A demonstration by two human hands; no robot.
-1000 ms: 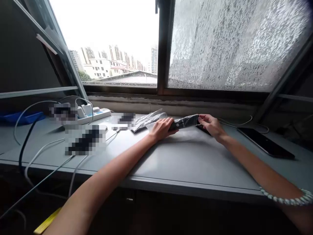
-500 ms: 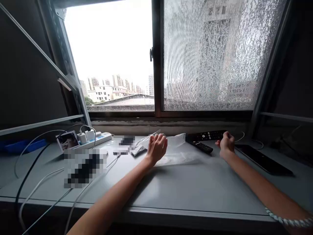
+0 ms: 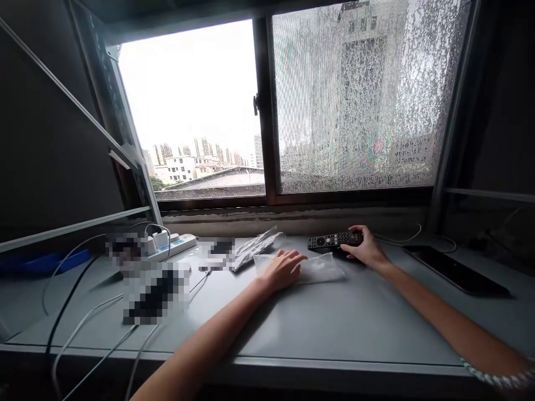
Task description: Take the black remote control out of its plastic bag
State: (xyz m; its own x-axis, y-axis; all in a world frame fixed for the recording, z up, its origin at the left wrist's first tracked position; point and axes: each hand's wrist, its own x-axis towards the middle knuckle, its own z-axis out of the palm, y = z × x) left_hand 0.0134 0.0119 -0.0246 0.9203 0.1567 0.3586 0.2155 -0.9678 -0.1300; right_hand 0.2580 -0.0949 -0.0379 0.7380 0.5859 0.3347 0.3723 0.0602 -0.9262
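Note:
My right hand (image 3: 366,248) is closed around the right end of a black remote control (image 3: 332,240), with the thumb and fingers on its edges. The remote points left, close above the back of the desk, its buttons facing me. My left hand (image 3: 285,268) lies flat on a clear plastic bag (image 3: 320,268), its fingers stretched out to the right. The bag is spread on the desk below the remote, partly hidden by this hand. Behind my left hand, another crinkled plastic bag (image 3: 257,248) lies on the desk.
A black tablet-like slab (image 3: 457,271) lies at the right. To the left are a white power strip (image 3: 184,245) with plugs, several cables, blurred-out devices and a blue tray (image 3: 62,260). The window (image 3: 263,111) stands behind the grey desk (image 3: 334,328).
My right hand has moved left with the remote over the bag. My left hand has shifted right and flattened onto the bag. The second remote, earlier on the desk, no longer shows separately.

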